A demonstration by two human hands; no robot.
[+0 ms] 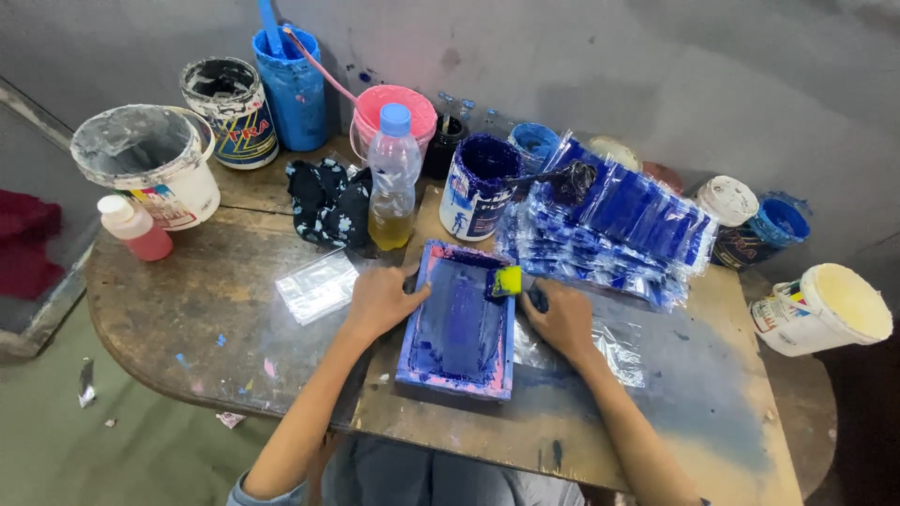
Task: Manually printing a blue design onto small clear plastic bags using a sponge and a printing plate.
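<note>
Seen from above, we work at a paint-stained wooden desk (pixel 216 281). At far left stand a small pink bottle (pixel 136 228) and a white bucket (pixel 150 164), with a black-rimmed tin (pixel 230 111) and a blue bucket (pixel 293 86) behind. Near a clear plastic sleeve (pixel 317 286) lying flat, our left hand (pixel 380 300) rests spread open, fingers pressing the left edge of the blue-inked printing frame (pixel 459 323), which sits at the desk's middle before us. Behind it stand a plastic bottle of yellowish liquid (pixel 393 178) and a tin of blue ink (pixel 478 187). A yellow-handled squeegee (pixel 504 281) lies at the frame's upper right corner. Our right hand (pixel 562 319) is curled just beside the frame's right edge; we cannot tell whether it grips anything. A stack of blue-printed plastic bags (pixel 609 230) fans out further right, and a cream-lidded tub (pixel 825 309) stands at the edge.
</note>
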